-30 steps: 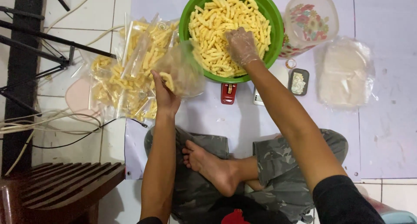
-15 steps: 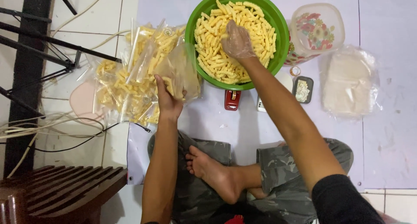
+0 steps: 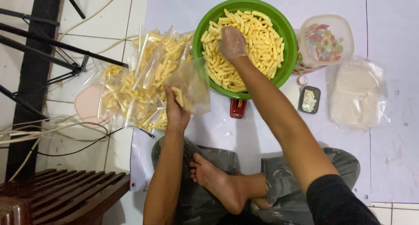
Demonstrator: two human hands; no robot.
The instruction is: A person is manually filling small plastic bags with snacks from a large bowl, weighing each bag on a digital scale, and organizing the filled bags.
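One head-worn camera looks steeply down from above, close over the left hand (image 3: pixel 175 114) and right hand (image 3: pixel 231 42), the floor beyond them.

Beside the work, right of centre: a clear lidded tub with a flower pattern (image 3: pixel 326 41), a flat stack of empty clear bags (image 3: pixel 358 94), a small dark tray holding pale bits (image 3: pixel 309 100). A small red object (image 3: pixel 238 108) lying on the white floor sheet (image 3: pixel 393 155). At far left, black metal frame legs (image 3: pixel 39 46), loose pale cables (image 3: pixel 39 129) over the tiles, a pink disc (image 3: pixel 87 106), and a brown slatted stool (image 3: pixel 61 196) in the lower corner.
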